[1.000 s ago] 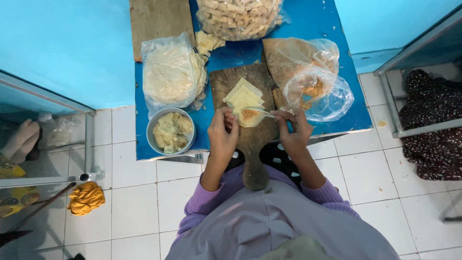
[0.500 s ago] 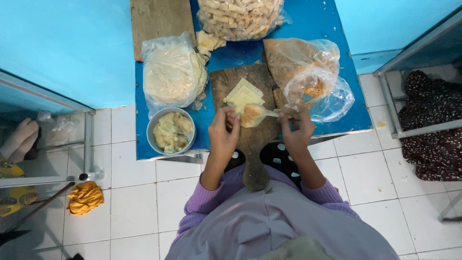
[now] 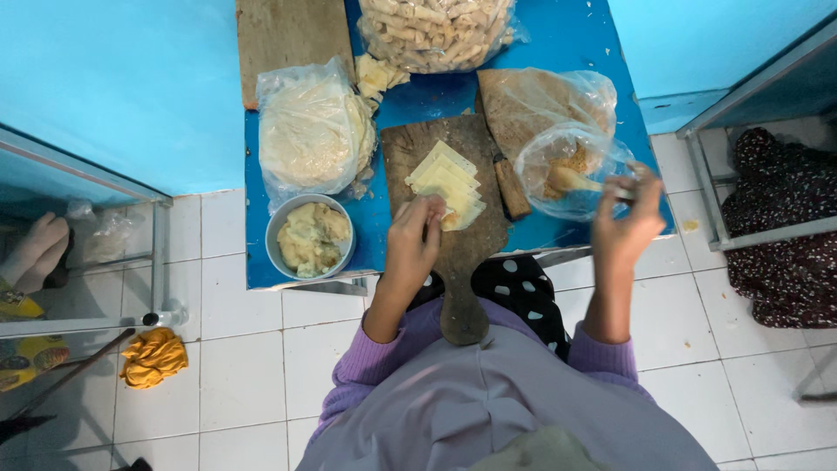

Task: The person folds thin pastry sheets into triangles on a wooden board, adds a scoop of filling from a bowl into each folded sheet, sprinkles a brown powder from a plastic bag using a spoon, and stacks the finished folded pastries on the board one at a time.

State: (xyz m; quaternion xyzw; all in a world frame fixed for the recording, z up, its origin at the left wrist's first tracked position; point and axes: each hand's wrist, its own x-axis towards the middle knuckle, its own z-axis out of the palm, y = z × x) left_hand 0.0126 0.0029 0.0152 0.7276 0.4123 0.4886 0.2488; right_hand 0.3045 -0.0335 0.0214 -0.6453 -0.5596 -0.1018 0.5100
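right hand (image 3: 629, 222) has swung from the board to the filling bag (image 3: 571, 161) at 2 o'clock, fingers pinching the spoon (image 3: 580, 181). left hand (image 3: 417, 235) fingers press the pastry sheets (image 3: 447, 183), keeping them steady on the board (image 3: 453, 227).

The bag of little sticks (image 3: 436, 30) is running off the top edge, and so is the brown board (image 3: 292, 39) beside it. The left hand (image 3: 417, 240) is covering the near corner of the yellow squares (image 3: 445, 179). The right hand (image 3: 632, 222) is looking blurry, so what its fingers are pinching is too hard to tell. The spoon (image 3: 571, 180) is sitting inside a shiny bag (image 3: 567, 166), and its end is hiding there. The dark spotted cloth (image 3: 780, 227) is getting cut off at the right edge.
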